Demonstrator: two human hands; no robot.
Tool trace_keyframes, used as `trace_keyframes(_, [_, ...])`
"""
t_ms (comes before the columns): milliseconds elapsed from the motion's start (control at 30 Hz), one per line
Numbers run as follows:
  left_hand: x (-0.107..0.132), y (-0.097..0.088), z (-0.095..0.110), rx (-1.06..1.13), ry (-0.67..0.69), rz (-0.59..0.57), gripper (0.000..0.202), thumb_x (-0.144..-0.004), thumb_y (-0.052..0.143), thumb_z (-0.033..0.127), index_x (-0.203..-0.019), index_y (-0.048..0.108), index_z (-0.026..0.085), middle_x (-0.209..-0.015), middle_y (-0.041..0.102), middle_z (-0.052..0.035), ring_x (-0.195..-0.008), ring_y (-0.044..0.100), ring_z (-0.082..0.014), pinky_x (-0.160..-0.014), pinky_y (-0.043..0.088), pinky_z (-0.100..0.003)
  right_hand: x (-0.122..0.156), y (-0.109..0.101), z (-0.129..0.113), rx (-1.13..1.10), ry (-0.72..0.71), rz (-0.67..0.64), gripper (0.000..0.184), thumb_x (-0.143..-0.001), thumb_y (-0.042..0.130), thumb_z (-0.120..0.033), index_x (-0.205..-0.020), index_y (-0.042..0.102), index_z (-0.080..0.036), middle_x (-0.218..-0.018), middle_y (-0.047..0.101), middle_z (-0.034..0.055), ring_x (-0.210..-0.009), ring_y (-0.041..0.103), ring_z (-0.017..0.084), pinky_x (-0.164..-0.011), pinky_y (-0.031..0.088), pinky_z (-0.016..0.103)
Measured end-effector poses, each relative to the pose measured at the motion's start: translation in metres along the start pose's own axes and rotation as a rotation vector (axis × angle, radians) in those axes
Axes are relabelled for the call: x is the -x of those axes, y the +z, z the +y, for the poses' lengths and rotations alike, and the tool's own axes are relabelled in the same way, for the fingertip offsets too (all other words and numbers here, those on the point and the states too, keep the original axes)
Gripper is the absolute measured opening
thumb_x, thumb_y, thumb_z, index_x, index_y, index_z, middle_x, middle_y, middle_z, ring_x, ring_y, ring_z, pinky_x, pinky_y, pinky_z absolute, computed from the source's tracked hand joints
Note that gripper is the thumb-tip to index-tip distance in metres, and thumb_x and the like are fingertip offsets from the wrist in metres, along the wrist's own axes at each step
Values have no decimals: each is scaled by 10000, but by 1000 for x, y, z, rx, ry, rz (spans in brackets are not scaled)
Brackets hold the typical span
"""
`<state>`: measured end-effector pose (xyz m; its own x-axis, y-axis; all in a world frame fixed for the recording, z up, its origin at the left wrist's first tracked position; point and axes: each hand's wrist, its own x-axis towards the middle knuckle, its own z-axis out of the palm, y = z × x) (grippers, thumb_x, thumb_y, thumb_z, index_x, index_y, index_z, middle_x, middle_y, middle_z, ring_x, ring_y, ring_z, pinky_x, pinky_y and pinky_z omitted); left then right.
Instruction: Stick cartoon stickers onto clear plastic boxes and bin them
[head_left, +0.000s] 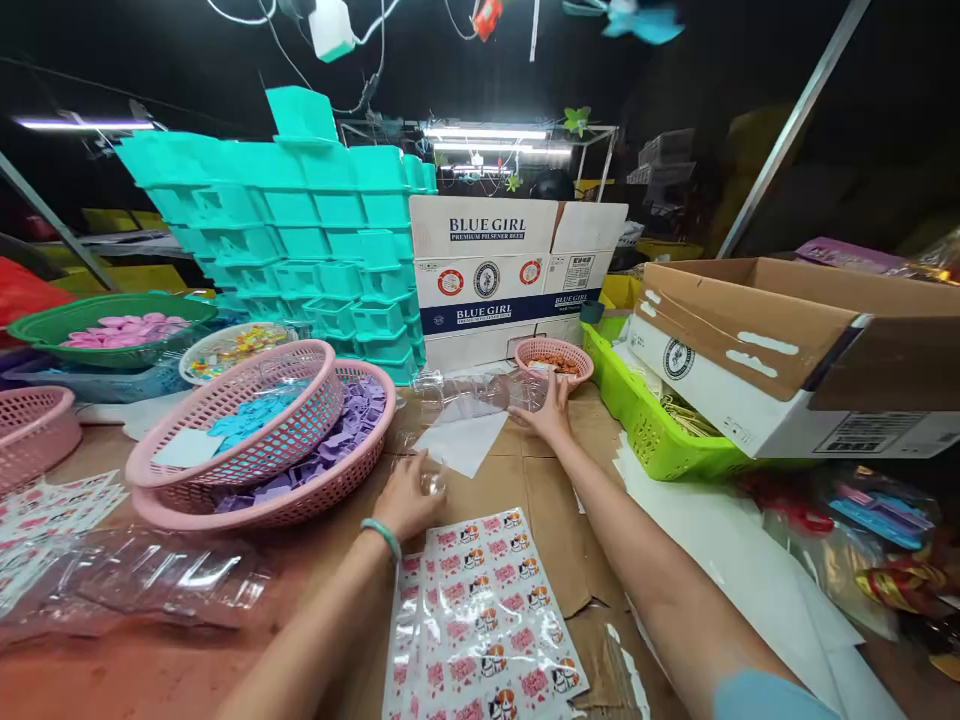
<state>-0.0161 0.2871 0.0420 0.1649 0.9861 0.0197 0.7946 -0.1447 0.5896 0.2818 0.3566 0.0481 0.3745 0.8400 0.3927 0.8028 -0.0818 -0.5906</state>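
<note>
My right hand reaches forward, its thumb and fingers curled round the right end of a row of nested clear plastic containers. Nearer to me, my left hand, with a green bangle at the wrist, is partly closed on a small clear plastic piece; its exact shape is hard to make out. Between the hands lies a white paper sheet, partly under the clear containers. In front of me are sticker sheets printed with cartoon animals and pink designs.
Left stand pink baskets of purple and blue pieces, and a nested clear plastic stack. Turquoise bins and a beer carton rise behind. A small pink basket sits ahead; a green basket and open carton stand right.
</note>
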Motion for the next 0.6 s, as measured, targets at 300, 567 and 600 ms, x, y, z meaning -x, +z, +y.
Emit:
trace_keyframes(300, [17, 7, 49, 415, 25, 211, 802, -744, 657, 378, -1438, 318, 164, -1369, 477, -169, -1079, 593, -255, -929, 488, -407, 1, -2, 3, 228, -279, 13, 825, -729, 710, -394, -1427, 312, -208, -1557, 88, 185, -1344, 321, 363, -989, 398, 439])
trace_keyframes(567, [194, -28, -37, -15, -67, 639, 764, -822, 618, 319, -1475, 225, 266, -1418, 421, -133, -1277, 459, -287, -1040, 433, -476, -13, -21, -15, 498, -509, -176, 449, -825, 626, -370, -1179, 496, -128, -1177, 548, 202, -954, 575, 293, -667, 430, 357])
trace_keyframes(600, [207, -37, -56, -20, -184, 715, 773, -814, 626, 345, -1475, 234, 263, -1384, 441, -140, -1239, 490, -289, -1017, 452, -476, -14, -23, -17, 522, -528, -196, 431, -836, 624, -379, -1160, 504, -122, -1147, 554, 208, -942, 577, 289, -651, 410, 354])
